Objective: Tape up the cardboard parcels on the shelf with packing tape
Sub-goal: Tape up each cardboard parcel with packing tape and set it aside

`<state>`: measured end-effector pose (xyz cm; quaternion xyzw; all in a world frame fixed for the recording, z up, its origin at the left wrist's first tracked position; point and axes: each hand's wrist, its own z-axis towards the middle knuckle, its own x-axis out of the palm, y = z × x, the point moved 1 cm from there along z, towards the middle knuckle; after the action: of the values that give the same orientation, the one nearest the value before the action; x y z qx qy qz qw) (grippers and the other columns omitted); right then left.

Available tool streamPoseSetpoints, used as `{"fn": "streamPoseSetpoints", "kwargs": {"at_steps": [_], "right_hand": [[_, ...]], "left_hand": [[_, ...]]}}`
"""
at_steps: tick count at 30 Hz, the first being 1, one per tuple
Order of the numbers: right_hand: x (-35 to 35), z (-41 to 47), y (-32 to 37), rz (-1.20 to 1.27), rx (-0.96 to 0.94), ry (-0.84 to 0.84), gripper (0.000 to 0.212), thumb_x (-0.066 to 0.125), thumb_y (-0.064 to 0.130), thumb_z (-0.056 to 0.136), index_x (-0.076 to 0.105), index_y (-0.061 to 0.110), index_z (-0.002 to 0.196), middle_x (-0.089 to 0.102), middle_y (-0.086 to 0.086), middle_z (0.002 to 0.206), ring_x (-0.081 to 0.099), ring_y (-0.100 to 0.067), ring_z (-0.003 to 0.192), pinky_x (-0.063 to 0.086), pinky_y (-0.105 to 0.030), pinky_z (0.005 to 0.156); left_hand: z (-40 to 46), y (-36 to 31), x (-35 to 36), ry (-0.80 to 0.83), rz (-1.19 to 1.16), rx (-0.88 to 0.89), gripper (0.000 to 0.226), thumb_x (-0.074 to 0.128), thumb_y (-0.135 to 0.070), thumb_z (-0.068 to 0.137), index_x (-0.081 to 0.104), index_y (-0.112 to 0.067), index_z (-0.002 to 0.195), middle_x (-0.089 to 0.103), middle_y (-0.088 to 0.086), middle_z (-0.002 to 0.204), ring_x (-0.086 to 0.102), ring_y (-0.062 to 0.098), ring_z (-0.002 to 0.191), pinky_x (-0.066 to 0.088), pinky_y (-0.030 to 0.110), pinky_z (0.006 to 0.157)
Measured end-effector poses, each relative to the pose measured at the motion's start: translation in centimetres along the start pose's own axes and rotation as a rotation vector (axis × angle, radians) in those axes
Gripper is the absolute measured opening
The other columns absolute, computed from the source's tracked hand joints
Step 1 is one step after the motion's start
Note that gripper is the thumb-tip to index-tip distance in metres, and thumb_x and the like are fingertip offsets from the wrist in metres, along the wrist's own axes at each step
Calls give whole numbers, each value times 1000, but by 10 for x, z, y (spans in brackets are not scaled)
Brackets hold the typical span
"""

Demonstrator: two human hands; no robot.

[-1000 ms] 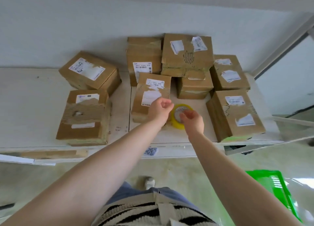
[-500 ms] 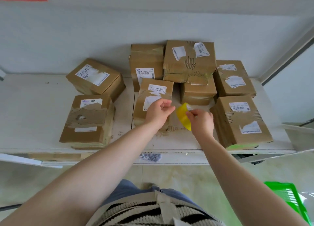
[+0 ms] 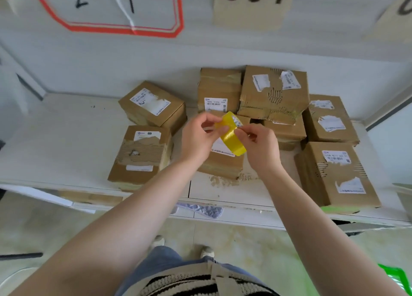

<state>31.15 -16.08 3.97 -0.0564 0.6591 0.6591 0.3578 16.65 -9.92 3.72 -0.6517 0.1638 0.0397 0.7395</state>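
We hold the yellow tape roll (image 3: pixel 231 135) between our two hands, lifted above the middle parcel (image 3: pixel 220 162) on the white shelf (image 3: pixel 66 139). Our right hand (image 3: pixel 260 150) grips the roll from the right; our left hand (image 3: pixel 198 137) pinches its upper left edge with thumb and fingertips. The roll is translucent yellow, tilted, its pale core showing at the top. Worn cardboard parcels with torn labels surround it.
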Motion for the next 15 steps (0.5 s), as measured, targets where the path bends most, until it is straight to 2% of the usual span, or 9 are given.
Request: {"fn": "streamPoseSetpoints", "kwargs": {"at_steps": [3, 6, 9, 11, 14, 15], "right_hand": [[23, 2, 17, -3, -39, 50, 9, 61, 27, 95, 68, 25, 90, 63, 11, 81, 57, -34, 96, 49, -45, 81], [49, 2, 38, -8, -121, 96, 20, 53, 35, 96, 66, 20, 96, 64, 3, 87, 56, -31, 95, 46, -41, 79], [75, -4, 59, 59, -124, 269, 3, 53, 36, 98, 52, 34, 100, 65, 4, 91, 63, -22, 88, 49, -37, 73], [89, -5, 70, 51, -134, 352, 7, 54, 37, 98, 48, 40, 100, 68, 7, 90, 67, -16, 82, 54, -37, 68], [106, -1, 93, -90, -148, 400, 9, 57, 35, 97, 53, 29, 103, 61, 17, 84, 56, 1, 74, 42, -23, 60], [113, 2, 101, -143, -149, 397, 11, 58, 36, 96, 55, 28, 103, 60, 17, 84, 54, 2, 72, 39, -20, 58]], "left_hand": [[4, 4, -28, -44, -29, -80, 17, 82, -22, 79, 66, -26, 75, 71, -8, 92, 67, 11, 89, 49, 19, 79], [7, 6, -60, -65, -91, -171, 17, 82, -20, 78, 67, -22, 72, 70, -8, 86, 65, 8, 81, 48, 16, 76], [9, 7, -96, -75, -127, -227, 16, 80, -22, 81, 67, -19, 74, 68, -6, 79, 62, 6, 74, 46, 12, 68], [10, 9, -122, -31, -82, -241, 17, 79, -23, 82, 64, -21, 73, 67, -6, 79, 60, 5, 73, 45, 12, 67], [9, 13, -160, 37, 20, -216, 22, 77, -21, 84, 60, -21, 71, 70, 3, 84, 62, 14, 77, 48, 26, 74], [8, 16, -171, 46, 24, -221, 22, 77, -21, 84, 60, -20, 71, 71, 8, 88, 64, 19, 80, 50, 30, 77]]}}
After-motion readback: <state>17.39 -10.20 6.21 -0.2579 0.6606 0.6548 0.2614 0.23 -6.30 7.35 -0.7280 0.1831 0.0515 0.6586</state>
